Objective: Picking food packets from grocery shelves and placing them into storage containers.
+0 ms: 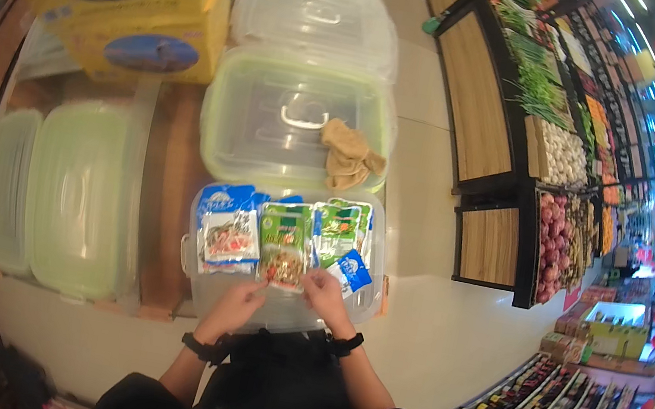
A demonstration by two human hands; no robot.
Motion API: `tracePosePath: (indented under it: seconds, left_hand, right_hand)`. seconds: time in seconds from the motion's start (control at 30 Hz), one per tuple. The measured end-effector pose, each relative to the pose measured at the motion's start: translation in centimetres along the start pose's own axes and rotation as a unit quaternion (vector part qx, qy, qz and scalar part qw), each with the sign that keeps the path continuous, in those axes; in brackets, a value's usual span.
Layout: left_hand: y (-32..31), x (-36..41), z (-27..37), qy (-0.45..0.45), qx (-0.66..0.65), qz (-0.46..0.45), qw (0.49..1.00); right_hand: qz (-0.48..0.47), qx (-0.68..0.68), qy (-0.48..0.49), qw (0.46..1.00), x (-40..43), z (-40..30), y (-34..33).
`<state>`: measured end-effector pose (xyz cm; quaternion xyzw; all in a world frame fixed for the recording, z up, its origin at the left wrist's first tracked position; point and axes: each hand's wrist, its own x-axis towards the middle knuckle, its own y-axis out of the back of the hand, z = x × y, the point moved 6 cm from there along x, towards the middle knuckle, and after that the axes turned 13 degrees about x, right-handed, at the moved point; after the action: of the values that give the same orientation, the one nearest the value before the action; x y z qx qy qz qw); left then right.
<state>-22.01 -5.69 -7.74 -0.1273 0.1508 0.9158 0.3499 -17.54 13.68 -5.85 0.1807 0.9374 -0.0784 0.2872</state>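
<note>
Before me a green food packet with a picture of food lies on a clear plastic storage bin's lid. The fingers of my right hand pinch its lower right corner. My left hand is at its lower left corner, fingers bent; whether they grip the edge is hard to tell. Left of it lies a pile of blue-and-white food packets. To the right are more green packets, with a small blue-and-white packet on top of them.
A green-rimmed storage bin holds a crumpled tan cloth on its lid. Yellow cartons are stacked at the upper left, above pale green bins. Rightward, across the aisle, stands a produce display with red onions and garlic.
</note>
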Motion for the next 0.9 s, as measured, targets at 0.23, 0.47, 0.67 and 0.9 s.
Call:
tracePosePath:
  seconds: [0.23, 0.47, 0.67, 0.9]
  left_hand:
    - [-2.6, -0.7, 2.1, 0.050, 0.073, -0.137, 0.987]
    - [-5.4, -2.5, 6.6, 0.022, 0.011, -0.098, 0.995]
    - [-13.9, -7.7, 9.4, -0.039, -0.029, -0.163, 0.985]
    - [-28.4, -12.9, 7.7, -0.037, -0.010, -0.236, 0.971]
  right_hand:
    - [-0.064, 0.033, 0.071, 0.995, -4.9, -0.8, 2.3]
    - [-0.041, 0.022, 0.204, 0.978, -12.4, -0.3, 5.5]
    - [-0.150, 0.122, 0.222, 0.956, -21.6, 3.8, 10.1]
    - [0.041, 0.092, 0.206, 0.973, -31.3, 12.4, 19.5]
